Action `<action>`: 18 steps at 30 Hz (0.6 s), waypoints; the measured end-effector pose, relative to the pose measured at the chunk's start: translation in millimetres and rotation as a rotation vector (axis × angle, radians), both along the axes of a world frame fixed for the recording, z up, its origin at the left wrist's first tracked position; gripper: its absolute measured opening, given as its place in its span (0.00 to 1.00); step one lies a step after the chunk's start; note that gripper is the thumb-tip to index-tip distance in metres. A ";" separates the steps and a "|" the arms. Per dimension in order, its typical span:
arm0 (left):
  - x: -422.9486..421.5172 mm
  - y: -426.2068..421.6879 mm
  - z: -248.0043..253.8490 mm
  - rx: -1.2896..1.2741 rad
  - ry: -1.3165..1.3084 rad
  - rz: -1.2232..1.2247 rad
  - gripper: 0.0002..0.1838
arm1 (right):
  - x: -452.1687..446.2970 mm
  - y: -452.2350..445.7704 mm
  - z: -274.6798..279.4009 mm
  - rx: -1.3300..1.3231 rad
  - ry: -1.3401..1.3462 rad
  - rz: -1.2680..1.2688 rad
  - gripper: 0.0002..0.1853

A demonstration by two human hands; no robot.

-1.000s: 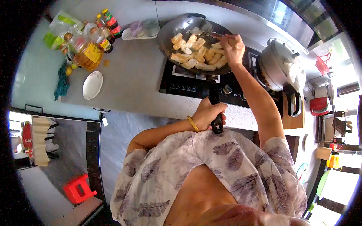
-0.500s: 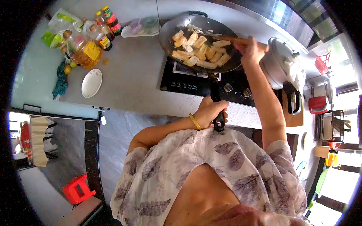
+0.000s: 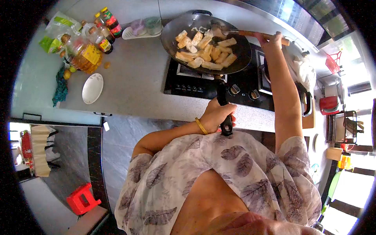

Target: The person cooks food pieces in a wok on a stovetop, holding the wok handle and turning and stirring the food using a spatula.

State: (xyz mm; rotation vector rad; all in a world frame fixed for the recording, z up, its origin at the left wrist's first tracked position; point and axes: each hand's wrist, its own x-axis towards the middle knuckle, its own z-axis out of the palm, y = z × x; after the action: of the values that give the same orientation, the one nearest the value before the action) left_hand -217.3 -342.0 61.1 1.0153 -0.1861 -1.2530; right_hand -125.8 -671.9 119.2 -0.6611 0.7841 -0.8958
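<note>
A dark wok (image 3: 172, 39) sits on the gas stove (image 3: 182, 84), with several golden-browned pale slabs (image 3: 207, 51), tofu-like, lying in it. My left hand (image 3: 216, 114) is wrapped round the wok's black handle (image 3: 222, 96), close to my body. Above the wok's right rim, my right hand (image 3: 271, 41) grips the wooden handle (image 3: 250, 34) of a metal spatula. The spatula's blade (image 3: 218, 32) is inside the wok near the far wall, beside the slabs; whether it touches one I cannot tell.
An oval white plate (image 3: 93, 89) lies on the counter at left. Behind it stand a large oil bottle (image 3: 84, 55) and several sauce bottles (image 3: 105, 45). A lidded pot (image 3: 291, 58) is right of the wok, partly behind my arm. A red stool (image 3: 82, 199) stands on the floor.
My right hand has moved right, drawing the spatula toward the right side of the wok. Some slabs at the far side look slightly shifted. My left hand stays on the handle.
</note>
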 end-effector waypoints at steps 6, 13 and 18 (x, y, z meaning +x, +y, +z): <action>-0.4 0.1 0.3 0.032 0.044 0.015 0.09 | -11.9 10.0 14.0 -0.229 -0.098 0.022 0.26; -0.5 -0.5 -0.9 -0.004 0.019 0.006 0.10 | -12.7 59.8 41.5 -0.789 0.096 0.266 0.16; -0.3 -0.4 0.7 0.015 0.018 0.021 0.10 | 9.3 45.8 18.2 -2.097 0.424 0.386 0.08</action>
State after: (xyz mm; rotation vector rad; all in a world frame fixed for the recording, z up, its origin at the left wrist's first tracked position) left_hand -217.6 -342.4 61.8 1.0157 -0.1523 -1.2458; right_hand -116.5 -626.1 137.4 -2.7567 -0.2922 -0.9653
